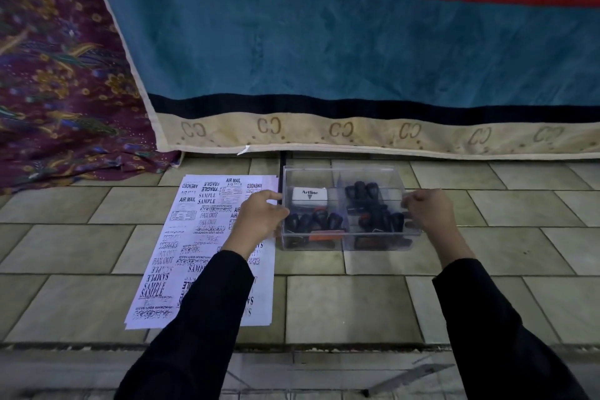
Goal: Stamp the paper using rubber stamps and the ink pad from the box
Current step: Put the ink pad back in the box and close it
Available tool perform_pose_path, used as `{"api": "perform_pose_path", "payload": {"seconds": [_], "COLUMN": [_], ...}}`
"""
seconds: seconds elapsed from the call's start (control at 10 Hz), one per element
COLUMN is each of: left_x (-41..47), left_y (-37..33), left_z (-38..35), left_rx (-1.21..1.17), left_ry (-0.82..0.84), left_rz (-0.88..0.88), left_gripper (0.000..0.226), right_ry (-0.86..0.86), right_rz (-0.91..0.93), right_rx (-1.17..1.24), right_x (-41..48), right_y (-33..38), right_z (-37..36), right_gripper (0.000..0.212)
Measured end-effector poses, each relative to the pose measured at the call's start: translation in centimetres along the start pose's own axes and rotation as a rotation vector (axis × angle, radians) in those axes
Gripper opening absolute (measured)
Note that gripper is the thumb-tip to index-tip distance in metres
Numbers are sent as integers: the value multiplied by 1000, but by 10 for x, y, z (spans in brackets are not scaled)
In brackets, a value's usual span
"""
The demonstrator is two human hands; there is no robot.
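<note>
A clear plastic box [344, 172] stands on the tiled floor. Inside it lie several black rubber stamps [373, 208] and a white Artline ink pad [309, 197]. My left hand [259, 217] grips the box's left side, with its fingers curled over the rim. At the box's right side, my right hand [425, 209] holds the rim in the same way. To the left of the box lies a stack of white paper [194, 243], its top sheet covered in black stamp prints; my left forearm crosses over it.
A blue, red and cream striped blanket [357, 42] hangs behind the box, down to the floor. A purple floral cloth [58, 75] lies at the back left. A step edge [292, 347] runs across the floor near me.
</note>
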State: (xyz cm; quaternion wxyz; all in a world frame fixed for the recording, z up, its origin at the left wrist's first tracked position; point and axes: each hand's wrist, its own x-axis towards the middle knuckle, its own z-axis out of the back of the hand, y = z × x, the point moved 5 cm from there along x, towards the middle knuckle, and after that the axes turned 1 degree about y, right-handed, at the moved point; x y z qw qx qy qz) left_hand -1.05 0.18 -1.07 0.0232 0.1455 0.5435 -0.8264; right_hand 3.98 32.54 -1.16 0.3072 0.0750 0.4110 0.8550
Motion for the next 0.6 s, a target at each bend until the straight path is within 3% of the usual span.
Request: {"api": "perform_pose_path", "payload": {"seconds": [0.6], "left_x": [-28], "left_y": [17], "left_z": [2], "left_rx": [-7], "left_ry": [28], "left_rz": [9], "left_gripper": [27], "right_ry": [-1], "right_rz": [50], "right_rx": [35], "right_x": [-45], "right_y": [-22], "right_z": [7], "right_gripper": [21]}}
